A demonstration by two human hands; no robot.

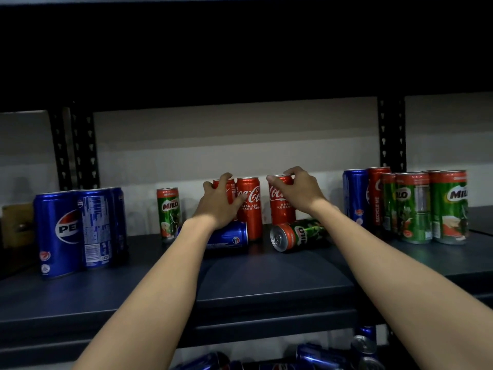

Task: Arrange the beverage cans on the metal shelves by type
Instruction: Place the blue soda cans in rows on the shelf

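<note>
1. At the far left of the metal shelf (266, 279), a cluster of upright blue Pepsi cans (77, 231) stands packed together, with a brown box (17, 225) half hidden in the dark just behind them.
2. An upright green Milo can (168, 213) stands alone between that cluster and the middle group.
3. A Pepsi can on its side (226, 236) lies in front of the middle group, partly covered by the left forearm.
4. The left hand (220, 202) has its grip closed around the leftmost Coca-Cola can (226, 186), fingers curled over the top rim and thumb reaching toward the next can.
5. Just beside it stands the middle Coca-Cola can (249, 206), upright and touching the held can.
6. A small gap separates it from the right Coca-Cola can (280, 206), which the right hand (301, 193) grips from the top, thumb on the left side and fingers curled over the rim.
7. A toppled Milo can (296, 237) lies in front of that can, its silver lid facing the camera, under the right forearm.
8. Toward the right post stand an upright Pepsi can (354, 196) and a red Coca-Cola can (374, 196), close together.
9. At the far right a tight group of upright Milo cans (426, 206) stands.
10. Below the shelf, on the lower level, lie several loose Pepsi cans (320, 355), seen only in part.
</note>
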